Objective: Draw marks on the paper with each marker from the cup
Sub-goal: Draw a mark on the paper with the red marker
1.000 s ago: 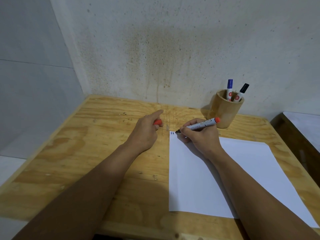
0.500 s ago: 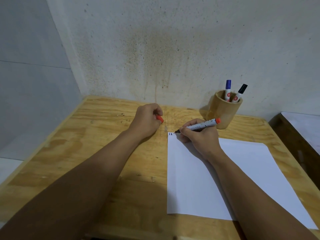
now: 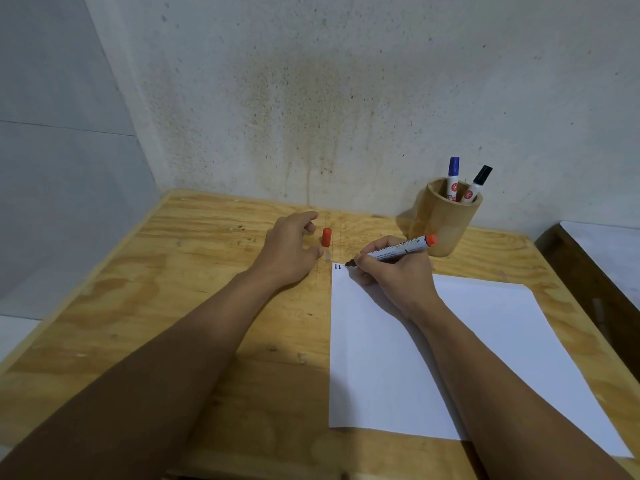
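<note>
On the head camera I see the right hand (image 3: pixel 398 275) gripping a red-ended marker (image 3: pixel 394 251), its tip at the far-left corner of the paper (image 3: pixel 450 358) beside small dark marks (image 3: pixel 340 267). The left hand (image 3: pixel 291 251) rests loosely spread and empty on the wooden table (image 3: pixel 173 306), just beside the upright red cap (image 3: pixel 326 237). The wooden cup (image 3: pixel 446 220) near the wall holds a blue-capped marker (image 3: pixel 453 178) and a black-capped marker (image 3: pixel 477 183).

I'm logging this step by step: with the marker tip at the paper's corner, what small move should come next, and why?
Probably a short stroke beside the existing dark marks. The right hand holds the uncapped orange-ended marker with its tip at the white paper's top-left corner, and the orange cap stands on the wooden table by the open left hand.
</note>
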### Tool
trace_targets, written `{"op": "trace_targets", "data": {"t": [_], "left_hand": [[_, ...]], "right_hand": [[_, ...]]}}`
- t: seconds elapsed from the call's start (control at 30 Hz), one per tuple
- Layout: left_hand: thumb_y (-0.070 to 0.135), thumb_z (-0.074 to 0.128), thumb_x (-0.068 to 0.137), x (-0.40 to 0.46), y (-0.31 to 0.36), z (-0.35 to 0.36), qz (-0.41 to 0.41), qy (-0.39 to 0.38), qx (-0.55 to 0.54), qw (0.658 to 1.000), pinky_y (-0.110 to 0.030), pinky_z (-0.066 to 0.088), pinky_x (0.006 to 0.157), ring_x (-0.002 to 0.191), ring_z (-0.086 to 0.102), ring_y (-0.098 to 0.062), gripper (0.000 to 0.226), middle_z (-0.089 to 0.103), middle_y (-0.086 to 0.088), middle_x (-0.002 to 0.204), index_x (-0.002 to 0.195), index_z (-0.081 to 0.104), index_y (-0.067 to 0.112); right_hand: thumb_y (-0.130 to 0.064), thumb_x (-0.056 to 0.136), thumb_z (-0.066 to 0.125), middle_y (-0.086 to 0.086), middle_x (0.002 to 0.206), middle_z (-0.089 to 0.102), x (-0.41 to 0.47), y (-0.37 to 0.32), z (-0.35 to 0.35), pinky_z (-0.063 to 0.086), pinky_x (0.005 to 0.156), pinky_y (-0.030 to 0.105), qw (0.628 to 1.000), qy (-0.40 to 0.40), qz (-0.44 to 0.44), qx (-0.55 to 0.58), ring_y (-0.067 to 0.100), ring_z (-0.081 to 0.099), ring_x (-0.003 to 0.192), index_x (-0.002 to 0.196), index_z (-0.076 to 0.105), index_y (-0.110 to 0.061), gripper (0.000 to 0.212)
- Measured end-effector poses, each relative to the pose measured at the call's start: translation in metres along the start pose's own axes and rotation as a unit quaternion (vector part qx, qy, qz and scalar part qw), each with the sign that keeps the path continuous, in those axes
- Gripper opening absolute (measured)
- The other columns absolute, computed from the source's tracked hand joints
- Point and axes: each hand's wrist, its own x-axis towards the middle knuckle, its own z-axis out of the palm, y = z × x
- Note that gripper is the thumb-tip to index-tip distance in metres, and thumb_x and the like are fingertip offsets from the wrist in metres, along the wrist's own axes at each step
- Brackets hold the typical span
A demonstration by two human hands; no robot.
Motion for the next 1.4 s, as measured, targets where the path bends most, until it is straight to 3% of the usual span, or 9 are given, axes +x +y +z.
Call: {"op": "trace_targets", "data": {"t": [0.1,0.23,0.3,0.63,0.9,1.1,1.27,1.4], "left_hand": [[0.044,0.067,0.081,-0.011,-0.006,-0.003,-0.017,-0.024,0.092,0.995,-0.051,0.033,0.108,0.130,0.042,-0.031,0.070,0.050,-0.013,0.139,0.136,0.044,0.007],[0.072,0.044,0.079,-0.024,-0.003,-0.003,-0.018,-0.096,0.211,0.973,-0.048,0.008,0.119,0.148,0.007,-0.026,0.094,0.015,-0.012,0.159,0.145,0.029,0.008],[0.077,0.039,0.077,-0.025,-0.002,-0.002,-0.016,-0.104,0.236,0.966,-0.047,0.003,0.120,0.148,0.001,-0.024,0.101,0.008,-0.010,0.161,0.148,0.021,0.009],[0.078,0.043,0.074,-0.025,-0.004,-0.001,-0.011,-0.100,0.254,0.962,-0.045,0.001,0.120,0.148,-0.001,-0.023,0.106,0.005,-0.009,0.161,0.149,0.017,0.009],[0.079,0.042,0.073,-0.025,-0.006,0.000,-0.010,-0.099,0.259,0.961,-0.045,0.002,0.120,0.148,-0.001,-0.022,0.107,0.005,-0.009,0.161,0.150,0.016,0.009],[0.079,0.041,0.073,-0.025,-0.006,0.001,-0.005,-0.096,0.259,0.961,-0.045,0.002,0.120,0.148,0.000,-0.022,0.106,0.006,-0.009,0.161,0.149,0.017,0.009],[0.079,0.042,0.073,-0.026,-0.007,0.001,-0.003,-0.095,0.253,0.963,-0.045,0.002,0.120,0.148,0.000,-0.022,0.107,0.007,-0.009,0.161,0.149,0.017,0.009],[0.079,0.042,0.073,-0.025,-0.006,0.000,-0.006,-0.098,0.249,0.964,-0.044,0.002,0.120,0.148,0.000,-0.022,0.107,0.006,-0.009,0.161,0.149,0.016,0.009]], "right_hand": [[-0.003,0.077,0.076,0.011,0.070,0.072,0.001,0.000,0.001,0.059,0.060,0.030,1.000,0.002,0.000,-0.009,0.018,0.069,0.061,0.079,0.070,0.001,0.007],[-0.004,0.077,0.077,0.008,0.068,0.072,0.001,0.000,0.002,0.058,0.058,0.026,1.000,0.002,-0.003,-0.023,0.015,0.069,0.059,0.079,0.071,0.000,0.007],[-0.004,0.077,0.077,0.006,0.068,0.072,0.000,0.000,0.002,0.057,0.057,0.024,1.000,0.000,-0.004,-0.022,0.014,0.068,0.059,0.080,0.071,0.000,0.008],[-0.006,0.077,0.078,0.008,0.070,0.073,0.003,0.003,0.002,0.057,0.058,0.026,0.999,-0.002,-0.007,-0.038,0.013,0.068,0.059,0.079,0.072,-0.001,0.009],[-0.007,0.075,0.078,0.012,0.072,0.074,0.003,0.003,0.001,0.059,0.064,0.042,0.999,-0.012,-0.007,-0.048,0.021,0.069,0.064,0.075,0.072,-0.002,0.008],[-0.006,0.075,0.077,0.011,0.072,0.074,0.001,0.002,0.002,0.059,0.063,0.037,0.999,-0.012,-0.001,-0.037,0.018,0.068,0.063,0.076,0.072,-0.002,0.007],[-0.005,0.080,0.075,0.010,0.080,0.071,-0.001,-0.003,-0.004,0.056,0.065,0.028,0.997,0.039,0.025,0.064,0.014,0.067,0.070,0.084,0.069,0.003,0.010],[-0.006,0.088,0.071,0.015,0.069,0.064,-0.001,-0.015,-0.005,0.056,0.050,0.024,0.975,0.043,0.074,0.204,0.017,0.063,0.054,0.082,0.063,0.000,0.011]]}}
